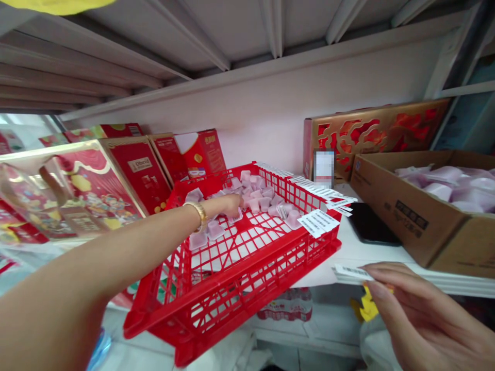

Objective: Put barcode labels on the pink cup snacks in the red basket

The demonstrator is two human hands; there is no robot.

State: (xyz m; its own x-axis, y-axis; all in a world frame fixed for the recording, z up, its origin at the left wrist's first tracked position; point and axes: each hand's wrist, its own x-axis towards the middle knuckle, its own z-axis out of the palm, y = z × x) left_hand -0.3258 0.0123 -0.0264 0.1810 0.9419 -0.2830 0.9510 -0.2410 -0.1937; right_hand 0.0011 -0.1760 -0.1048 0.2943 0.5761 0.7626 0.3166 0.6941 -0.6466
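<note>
My left hand [231, 205], with a gold bracelet at the wrist, reaches into a red plastic crate [209, 288]. Its fingers are closed at a small pale-pink cup [235, 216], partly hidden beneath them. Around it lie several similar pink cups [265, 202], mostly in the far half and along the sides. On the right, outside the crate, my right hand [410, 304] pinches a white barcode label strip [352, 272] between thumb and fingers. More barcode label sheets [317, 222] hang over the crate's right rim.
An open cardboard box [410, 216] of pink packs stands right, beside a black flat device [373, 224]. Behind is a red-gold box [371, 131]. Gift boxes [69, 190] fill the left. Shelf beams [185, 31] run overhead; wrapped bottles [288, 304] sit below.
</note>
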